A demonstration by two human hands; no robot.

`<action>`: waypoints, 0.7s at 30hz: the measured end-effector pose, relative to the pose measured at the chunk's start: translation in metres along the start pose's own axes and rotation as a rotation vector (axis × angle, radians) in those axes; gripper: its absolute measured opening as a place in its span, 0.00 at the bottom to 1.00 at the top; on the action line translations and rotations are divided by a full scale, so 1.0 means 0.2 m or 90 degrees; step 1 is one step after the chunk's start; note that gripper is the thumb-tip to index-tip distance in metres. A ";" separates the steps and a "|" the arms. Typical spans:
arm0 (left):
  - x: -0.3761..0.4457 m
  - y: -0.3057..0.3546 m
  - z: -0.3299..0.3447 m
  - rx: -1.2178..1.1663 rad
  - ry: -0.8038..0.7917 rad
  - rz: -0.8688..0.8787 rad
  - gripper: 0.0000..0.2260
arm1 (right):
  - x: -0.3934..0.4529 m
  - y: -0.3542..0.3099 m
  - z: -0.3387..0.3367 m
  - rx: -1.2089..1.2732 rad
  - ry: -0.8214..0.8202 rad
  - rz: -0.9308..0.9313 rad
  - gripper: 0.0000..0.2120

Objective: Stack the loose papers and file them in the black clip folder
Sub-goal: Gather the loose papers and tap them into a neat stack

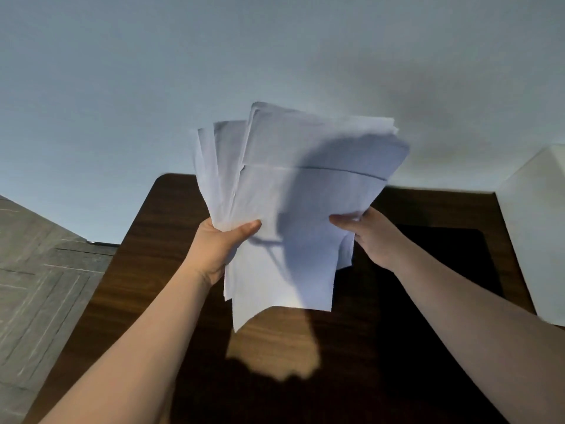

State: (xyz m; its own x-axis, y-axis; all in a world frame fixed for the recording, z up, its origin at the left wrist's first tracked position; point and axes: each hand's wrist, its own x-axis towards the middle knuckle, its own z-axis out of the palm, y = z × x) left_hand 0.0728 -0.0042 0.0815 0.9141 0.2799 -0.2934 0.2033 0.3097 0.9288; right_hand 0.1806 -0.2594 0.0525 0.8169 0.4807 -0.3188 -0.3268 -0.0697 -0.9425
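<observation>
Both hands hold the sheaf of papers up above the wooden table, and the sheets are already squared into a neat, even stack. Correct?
Not quite. Both hands, left hand and right hand, do hold the papers above the wooden table, but the head view shows the sheets fanned and uneven, not squared.

Dark wood table (pixel 128 270) w/ black folder (pixel 452 264) lying on it.

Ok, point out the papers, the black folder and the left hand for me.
papers (pixel 293 191): head view, middle of the front sheet.
black folder (pixel 452 258): head view, dark cover lying on the table, right of the right arm.
left hand (pixel 218 243): head view, back of the hand below the thumb.
</observation>
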 end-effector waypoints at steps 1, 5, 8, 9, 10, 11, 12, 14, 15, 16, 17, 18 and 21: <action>0.00 0.02 0.02 -0.006 -0.009 0.019 0.15 | 0.00 -0.02 0.01 0.016 0.011 -0.017 0.24; 0.00 0.04 0.05 0.075 0.022 0.058 0.22 | -0.03 -0.08 0.04 0.060 0.065 -0.078 0.15; 0.00 0.03 0.03 0.228 0.062 0.093 0.29 | -0.06 -0.09 0.06 0.134 0.072 -0.088 0.14; 0.00 0.02 0.02 0.268 0.065 0.106 0.28 | -0.06 -0.10 0.07 0.146 0.071 -0.095 0.12; 0.00 0.02 0.01 0.294 0.064 0.118 0.26 | -0.07 -0.10 0.08 0.156 0.071 -0.105 0.10; 0.01 0.03 -0.01 0.308 0.054 0.128 0.23 | -0.07 -0.10 0.09 0.161 0.070 -0.115 0.09; 0.01 0.02 -0.02 0.314 0.041 0.131 0.23 | -0.07 -0.09 0.10 0.160 0.066 -0.120 0.09; 0.02 -0.01 -0.05 0.284 0.018 0.111 0.25 | -0.09 -0.07 0.11 0.128 0.064 -0.118 0.14; 0.02 -0.04 -0.06 0.245 0.019 0.090 0.26 | -0.09 -0.05 0.11 0.105 0.067 -0.111 0.16; 0.01 -0.06 -0.07 0.206 0.028 0.071 0.27 | -0.10 -0.03 0.10 0.086 0.072 -0.100 0.17; 0.01 -0.08 -0.09 0.179 0.036 0.060 0.27 | -0.10 -0.01 0.09 0.071 0.079 -0.091 0.18; 0.01 -0.09 -0.10 0.168 0.040 0.059 0.26 | -0.11 0.00 0.08 0.057 0.086 -0.084 0.17; 0.01 -0.10 -0.12 0.182 0.023 0.056 0.27 | -0.12 0.02 0.06 0.036 0.098 -0.072 0.16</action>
State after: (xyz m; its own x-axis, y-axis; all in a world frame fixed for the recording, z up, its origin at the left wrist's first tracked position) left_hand 0.0618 0.0109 0.0575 0.9207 0.3274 -0.2122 0.2192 0.0158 0.9756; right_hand 0.1535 -0.2608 0.0583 0.9113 0.3434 -0.2271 -0.2518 0.0284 -0.9674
